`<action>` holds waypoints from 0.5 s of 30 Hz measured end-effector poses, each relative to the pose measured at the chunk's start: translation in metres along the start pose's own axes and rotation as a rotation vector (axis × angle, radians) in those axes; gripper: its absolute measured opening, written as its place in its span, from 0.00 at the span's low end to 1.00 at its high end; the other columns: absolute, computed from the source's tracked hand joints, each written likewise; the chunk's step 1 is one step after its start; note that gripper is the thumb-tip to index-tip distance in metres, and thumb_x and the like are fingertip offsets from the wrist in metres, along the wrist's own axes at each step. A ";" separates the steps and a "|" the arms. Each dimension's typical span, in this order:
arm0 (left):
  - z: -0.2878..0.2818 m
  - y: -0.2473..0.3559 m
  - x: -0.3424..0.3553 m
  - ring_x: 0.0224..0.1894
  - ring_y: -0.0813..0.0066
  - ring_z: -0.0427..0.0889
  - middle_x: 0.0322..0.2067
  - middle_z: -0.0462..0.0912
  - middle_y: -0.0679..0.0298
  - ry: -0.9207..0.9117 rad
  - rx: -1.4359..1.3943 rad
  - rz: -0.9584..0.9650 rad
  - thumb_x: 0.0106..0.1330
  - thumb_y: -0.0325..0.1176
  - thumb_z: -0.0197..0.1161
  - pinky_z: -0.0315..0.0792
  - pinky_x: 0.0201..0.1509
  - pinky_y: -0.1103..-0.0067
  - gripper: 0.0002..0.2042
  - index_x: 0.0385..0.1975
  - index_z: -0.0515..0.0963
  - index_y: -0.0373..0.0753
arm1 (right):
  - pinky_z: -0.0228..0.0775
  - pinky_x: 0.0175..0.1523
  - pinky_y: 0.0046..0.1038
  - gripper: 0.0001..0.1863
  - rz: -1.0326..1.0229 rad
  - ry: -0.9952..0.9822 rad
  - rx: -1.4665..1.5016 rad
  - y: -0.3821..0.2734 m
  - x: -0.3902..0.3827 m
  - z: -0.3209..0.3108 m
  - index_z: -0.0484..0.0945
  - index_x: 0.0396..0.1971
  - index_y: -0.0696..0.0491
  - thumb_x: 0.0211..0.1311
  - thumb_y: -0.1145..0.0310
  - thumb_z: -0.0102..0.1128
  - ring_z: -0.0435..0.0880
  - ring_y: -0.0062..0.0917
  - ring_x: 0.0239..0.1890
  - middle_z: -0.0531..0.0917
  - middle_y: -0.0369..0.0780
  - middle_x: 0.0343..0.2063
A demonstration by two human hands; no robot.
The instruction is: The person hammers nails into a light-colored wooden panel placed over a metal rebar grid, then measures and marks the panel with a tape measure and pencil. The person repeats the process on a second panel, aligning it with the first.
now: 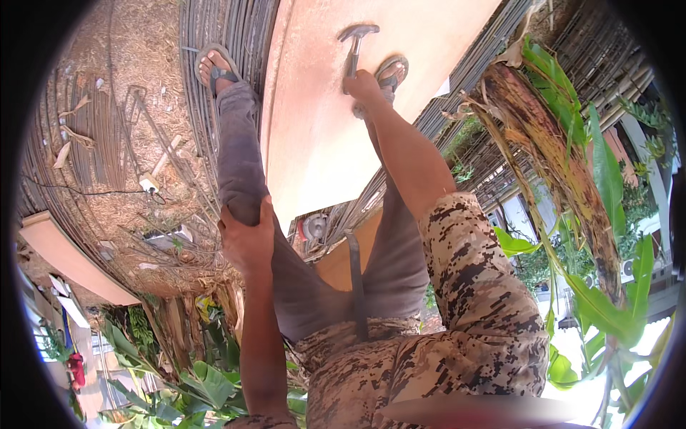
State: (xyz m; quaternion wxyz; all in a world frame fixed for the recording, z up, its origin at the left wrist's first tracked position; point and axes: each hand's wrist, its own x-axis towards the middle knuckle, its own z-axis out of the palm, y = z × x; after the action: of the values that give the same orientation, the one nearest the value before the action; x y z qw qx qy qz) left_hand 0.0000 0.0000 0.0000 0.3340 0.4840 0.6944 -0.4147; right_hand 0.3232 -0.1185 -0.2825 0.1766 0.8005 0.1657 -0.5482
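Note:
My right hand is closed round the handle of a claw hammer. The metal head points away from me, over a large pale wooden board. Whether the hammer head touches the board, I cannot tell. My left hand rests on my bent left knee, thumb on one side and fingers spread on the other, with no tool in it. My right sandalled foot is on the board. The left sandalled foot stands beside it, on long thin rods.
More rods lie on straw-littered ground at left, near a cable with a white socket and another wooden panel. A red and grey round-bodied tool sits by the board's near edge. A thick banana trunk leans at right.

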 end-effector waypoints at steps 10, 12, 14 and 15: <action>0.000 -0.005 0.003 0.54 0.39 0.81 0.57 0.78 0.40 0.014 -0.070 -0.014 0.55 0.64 0.71 0.77 0.55 0.54 0.44 0.62 0.72 0.33 | 0.76 0.55 0.45 0.25 0.251 0.271 0.217 -0.005 0.018 0.036 0.69 0.47 0.67 0.57 0.62 0.59 0.83 0.55 0.49 0.82 0.63 0.44; -0.004 0.000 0.005 0.53 0.38 0.81 0.55 0.77 0.39 0.012 -0.080 0.016 0.55 0.62 0.72 0.79 0.52 0.53 0.44 0.62 0.71 0.31 | 0.75 0.57 0.46 0.27 0.215 0.392 0.103 -0.020 -0.012 0.016 0.66 0.50 0.70 0.59 0.63 0.56 0.82 0.56 0.51 0.81 0.64 0.45; -0.010 0.000 0.006 0.53 0.38 0.82 0.55 0.77 0.39 0.005 -0.061 0.030 0.55 0.62 0.72 0.79 0.52 0.53 0.44 0.61 0.71 0.30 | 0.75 0.56 0.46 0.28 0.160 0.315 -0.033 -0.036 -0.032 -0.019 0.64 0.51 0.72 0.60 0.64 0.54 0.83 0.55 0.51 0.81 0.64 0.45; -0.011 0.001 0.008 0.53 0.39 0.82 0.56 0.77 0.40 -0.012 -0.046 0.015 0.55 0.63 0.71 0.78 0.54 0.54 0.44 0.62 0.71 0.31 | 0.76 0.55 0.47 0.28 0.083 0.188 -0.126 -0.045 -0.034 -0.050 0.63 0.52 0.72 0.61 0.64 0.53 0.83 0.54 0.50 0.81 0.64 0.45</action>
State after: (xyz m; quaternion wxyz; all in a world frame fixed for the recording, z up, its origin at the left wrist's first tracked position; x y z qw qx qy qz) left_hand -0.0017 0.0133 -0.0022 0.3525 0.4788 0.6981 -0.3990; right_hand 0.3322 -0.0581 -0.2379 0.2328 0.8420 0.1822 -0.4513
